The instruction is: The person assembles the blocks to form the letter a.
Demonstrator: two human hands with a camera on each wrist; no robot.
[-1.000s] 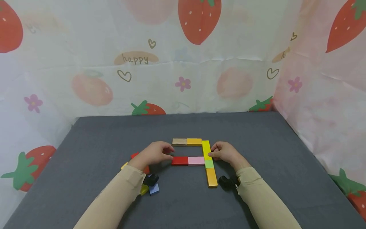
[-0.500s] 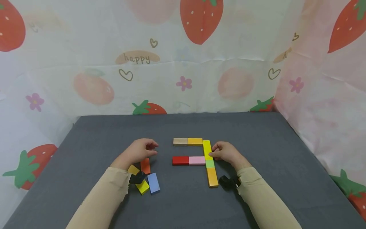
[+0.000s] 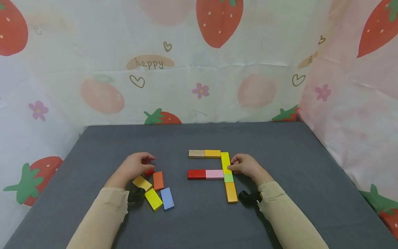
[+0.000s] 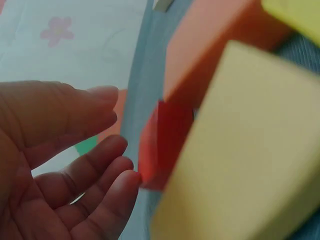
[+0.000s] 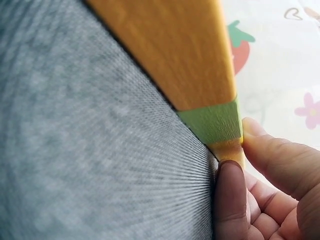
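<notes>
Grey cloth-covered desk [image 3: 202, 221] | L hand [image 3: 132, 166] just moved off red painted-wood rect. block [image 3: 196, 174] (row's L end, prob. set); now fingers apart by loose red painted block [image 3: 150, 172], contact unclear | R hand [image 3: 247, 166] pinching yellow painted-wood rect. block [image 3: 225, 160], row's R end

We look across a dark grey fabric-covered tabletop [image 3: 280, 148] to a pale, creased backdrop [image 3: 217, 72] printed with red strawberries [image 3: 219, 24], faded peach fruits [image 3: 256, 90], pinkish-purple flowers [image 3: 200, 90], outlined hearts [image 3: 137, 81] and the word "happy" [image 3: 149, 63], its right side [image 3: 357, 114] turning forward in a pinker tint, all under soft, even light
</notes>
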